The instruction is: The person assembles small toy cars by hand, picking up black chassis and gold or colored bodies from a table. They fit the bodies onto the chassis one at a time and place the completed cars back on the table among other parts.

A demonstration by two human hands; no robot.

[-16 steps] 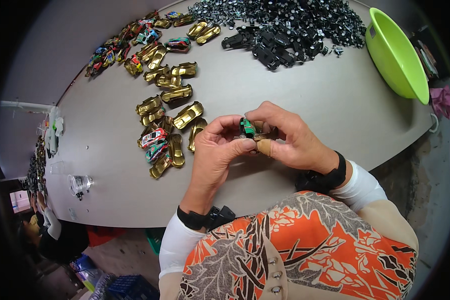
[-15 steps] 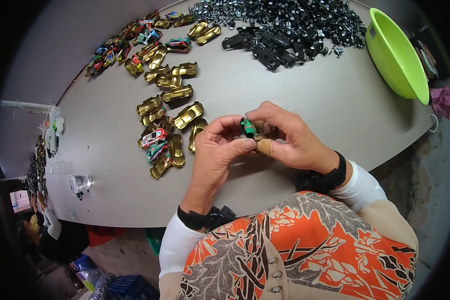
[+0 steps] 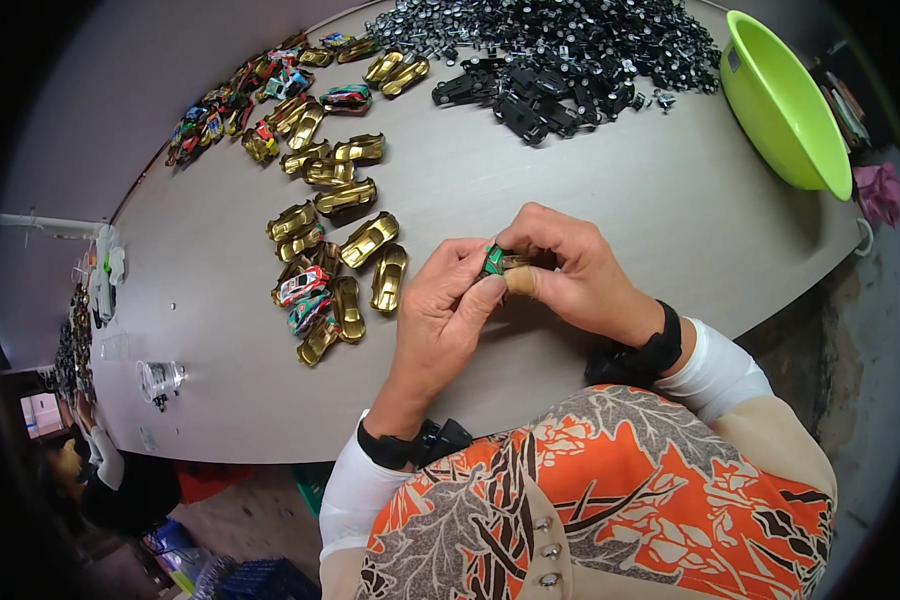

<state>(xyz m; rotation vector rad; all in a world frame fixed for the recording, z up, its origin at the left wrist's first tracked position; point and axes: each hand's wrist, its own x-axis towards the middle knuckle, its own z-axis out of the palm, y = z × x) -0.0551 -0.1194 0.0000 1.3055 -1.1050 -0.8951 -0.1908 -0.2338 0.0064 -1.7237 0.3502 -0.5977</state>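
Observation:
A small green toy car (image 3: 493,262) is pinched between my two hands above the table, most of it covered by fingers. My left hand (image 3: 440,305) grips its left side with thumb and fingers. From the other side, my right hand (image 3: 578,268) closes on it, with a tan wrap around the thumb. A brownish part shows between the right fingers, too hidden to name. Left of my hands, several gold toy car bodies (image 3: 368,239) lie on the table, with a red and white toy car (image 3: 303,286) among them.
Black toy car bases (image 3: 520,118) lie in a heap at the far side, before a big pile of small wheels (image 3: 570,35). A lime green basin (image 3: 785,110) stands at the right edge. Multicoloured cars (image 3: 210,125) and a clear cup (image 3: 158,378) are leftward; another person (image 3: 120,475) sits beyond.
The green toy car has tilted in my hands, and less of it shows. My left hand has shifted slightly rightward, its thumb now pointing more upward. The view has shifted a little.

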